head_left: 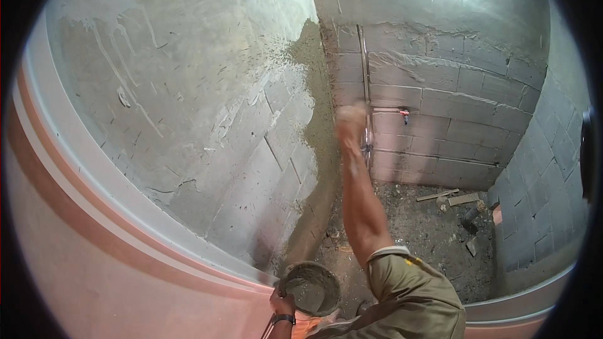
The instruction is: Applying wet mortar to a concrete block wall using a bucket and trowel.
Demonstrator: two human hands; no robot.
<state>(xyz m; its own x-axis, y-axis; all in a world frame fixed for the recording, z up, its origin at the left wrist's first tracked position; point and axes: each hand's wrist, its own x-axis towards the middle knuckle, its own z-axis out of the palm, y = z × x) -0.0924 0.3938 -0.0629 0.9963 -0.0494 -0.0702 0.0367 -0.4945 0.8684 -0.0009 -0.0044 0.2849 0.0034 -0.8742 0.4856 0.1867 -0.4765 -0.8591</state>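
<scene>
**Bucket (333, 287) held, right hand (351, 119) raised**

The left hand (282, 302) has its fingers curled on the rim of the bucket, at 6 o'clock. At 2 o'clock, the right is blurred; its grip I cannot tell. Wet mortar (319, 113) lies at its 9 o'clock.

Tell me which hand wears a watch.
The left hand, low at the bucket, wears the dark watch; the right hand, raised before the block wall, wears none.

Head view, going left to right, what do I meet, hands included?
Left hand, dark round bucket, right hand, red-and-dark pipe fitting, thin pale strip on the floor, right-hand block wall.
</scene>
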